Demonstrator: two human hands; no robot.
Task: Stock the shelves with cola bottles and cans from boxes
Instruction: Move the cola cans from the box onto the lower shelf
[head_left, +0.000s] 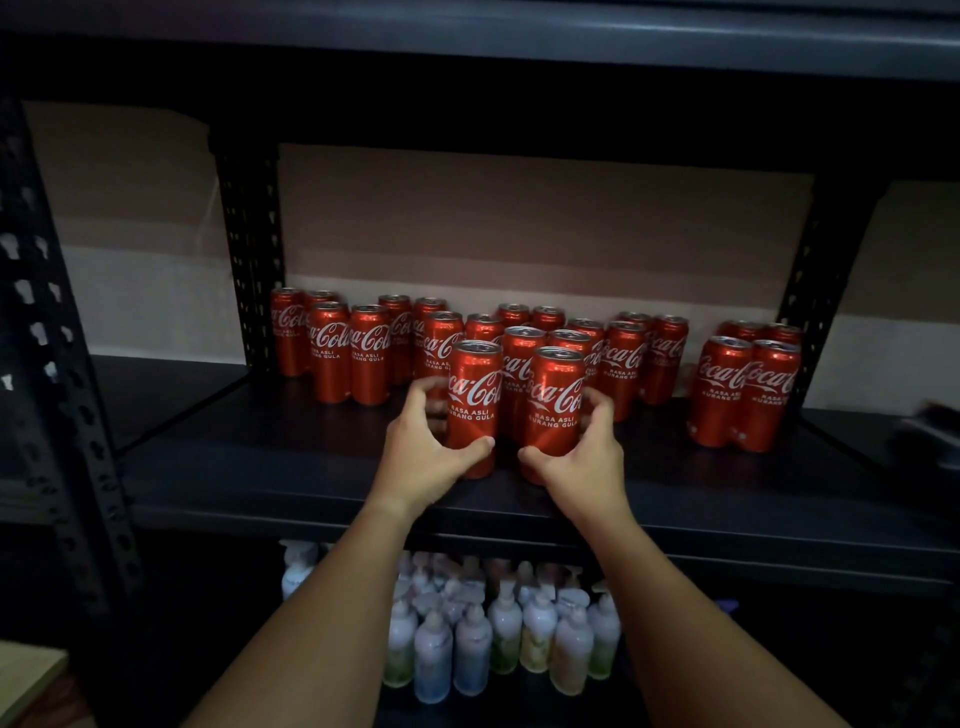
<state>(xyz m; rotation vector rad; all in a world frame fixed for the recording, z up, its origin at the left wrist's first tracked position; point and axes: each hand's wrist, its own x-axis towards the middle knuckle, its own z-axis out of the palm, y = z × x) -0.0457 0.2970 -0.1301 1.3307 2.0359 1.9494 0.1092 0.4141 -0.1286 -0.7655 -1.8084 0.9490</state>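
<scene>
Two red cola cans stand upright side by side near the front of the dark shelf board (260, 467). My left hand (426, 452) grips the left can (474, 395), thumb across its front and fingers round its left side. My right hand (584, 457) grips the right can (555, 400) in the same way from the right. Behind them several more red cola cans (363, 358) stand in rows across the shelf, and a separate group of cans (743, 389) stands at the right.
Black perforated uprights (249, 260) frame the bay, with another shelf board (519, 36) overhead. On the shelf below stand several pale pump bottles (493, 634). A cardboard corner (26, 675) shows at the bottom left. A dark blurred object (930, 426) lies at the right edge.
</scene>
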